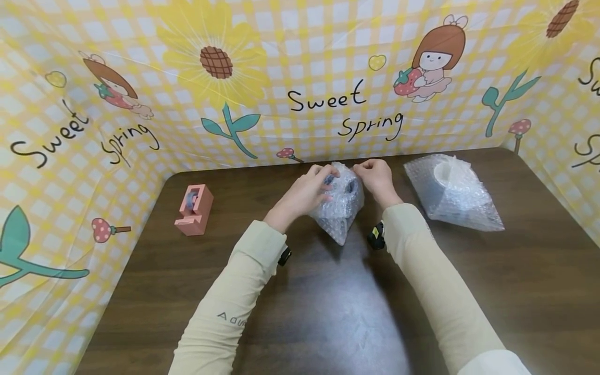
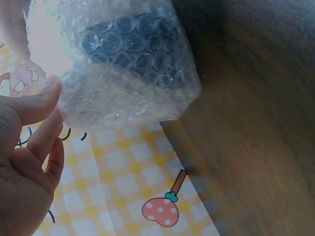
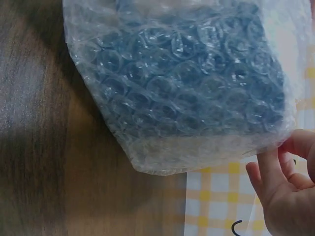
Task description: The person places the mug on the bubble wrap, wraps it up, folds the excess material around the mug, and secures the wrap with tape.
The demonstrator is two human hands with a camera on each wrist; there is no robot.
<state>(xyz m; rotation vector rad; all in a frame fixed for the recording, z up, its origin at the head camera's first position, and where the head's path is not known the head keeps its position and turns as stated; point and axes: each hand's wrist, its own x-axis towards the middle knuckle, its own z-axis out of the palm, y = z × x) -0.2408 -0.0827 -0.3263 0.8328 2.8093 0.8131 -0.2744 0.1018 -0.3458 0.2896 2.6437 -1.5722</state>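
A bubble-wrapped bundle [image 1: 341, 211] stands on the table between both hands, with something dark blue showing through the clear wrap [image 3: 187, 88]. My left hand [image 1: 304, 191] is at its left side; thumb and fingertips pinch the wrap's edge in the left wrist view, where the bundle [image 2: 133, 54] fills the top. At the upper right corner, my right hand [image 1: 376, 179] pinches the wrap between thumb and index finger. The right wrist view shows that hand [image 3: 290, 184] at the bundle's lower corner. What exactly lies inside is blurred by the bubbles.
On the left of the table [image 1: 328, 312] stands a pink tape dispenser [image 1: 200, 216] with a roll of tape [image 1: 191, 200]. A second bubble-wrapped bundle [image 1: 454, 200] lies at the right. A yellow checked cloth [image 1: 323, 52] hangs behind and at the sides.
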